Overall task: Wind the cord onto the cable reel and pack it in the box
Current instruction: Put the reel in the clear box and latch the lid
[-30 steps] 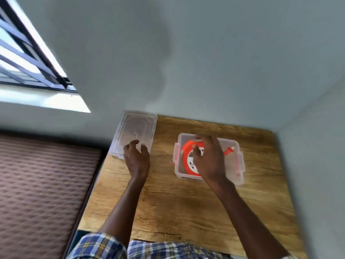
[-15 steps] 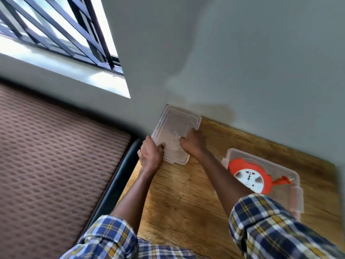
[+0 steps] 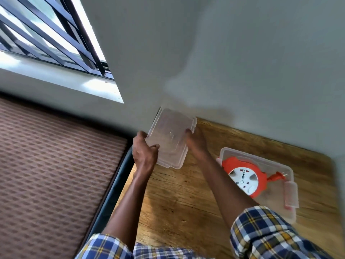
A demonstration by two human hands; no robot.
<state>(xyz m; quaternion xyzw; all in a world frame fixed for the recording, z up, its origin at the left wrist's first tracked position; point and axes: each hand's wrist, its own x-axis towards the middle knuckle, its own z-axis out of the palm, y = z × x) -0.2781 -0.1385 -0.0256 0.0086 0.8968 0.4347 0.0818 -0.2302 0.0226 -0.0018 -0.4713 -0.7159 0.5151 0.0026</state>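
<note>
While the wooden table carries the open clear box with the orange cable reel inside, both hands grip the clear lid near the wall. Left hand pinches its left edge; right hand clasps its right edge.

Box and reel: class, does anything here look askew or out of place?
Nothing is damaged or spilled. The reel sits tilted in the open box, its plug sticking out sideways. Both hands hold the lid.
</note>
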